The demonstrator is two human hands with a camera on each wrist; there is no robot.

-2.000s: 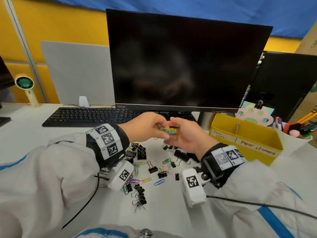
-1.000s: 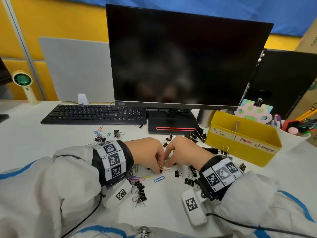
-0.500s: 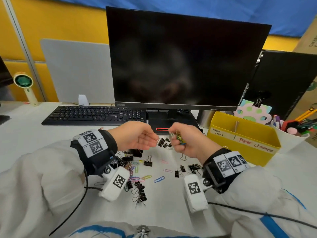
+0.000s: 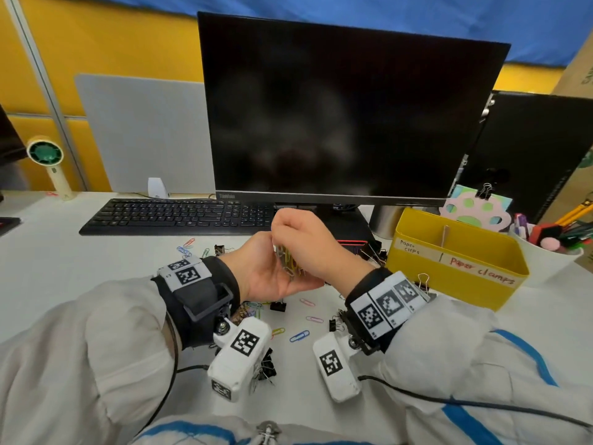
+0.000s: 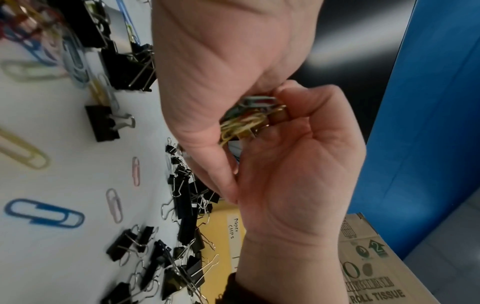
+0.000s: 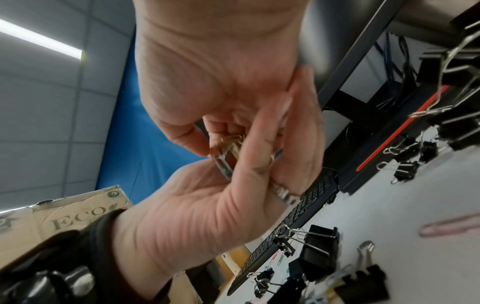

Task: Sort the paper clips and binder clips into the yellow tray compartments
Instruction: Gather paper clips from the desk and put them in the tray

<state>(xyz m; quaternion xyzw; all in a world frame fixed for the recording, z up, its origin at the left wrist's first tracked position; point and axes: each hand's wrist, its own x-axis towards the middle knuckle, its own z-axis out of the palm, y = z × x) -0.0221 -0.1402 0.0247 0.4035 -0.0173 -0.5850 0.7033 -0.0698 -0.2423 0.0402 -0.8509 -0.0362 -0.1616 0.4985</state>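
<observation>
Scene: a person in a white suit sits at a white desk (image 4: 64,261), both hands raised together above it, in front of a dark monitor (image 4: 346,107).
Left hand (image 4: 266,271): palm turned up and inward, fingers cupped beneath a bunch of paper clips (image 4: 288,258); in the right wrist view its thumb and fingers curl against the bunch.
Right hand (image 4: 308,242): above the left one and touching it, knuckles upward, fingers curled down, pinching the same bunch from above.
Bunch of paper clips: mostly yellow and green wire, pressed between the two hands, held clear of the desk.
Loose paper clips (image 4: 300,336): blue, pink and yellow ones lie scattered on the desk below the hands.
Binder clips (image 5: 102,123): black, with silver handles, lying singly and in heaps on the desk around the hands.
Yellow tray (image 4: 455,277): stands on the desk to the right of the hands, near them but apart. A divider splits it in two; handwritten labels read "Paper clips" on the left and "Paper clamps" on the right.
Keyboard (image 4: 179,216): black, behind the hands, to the left.
</observation>
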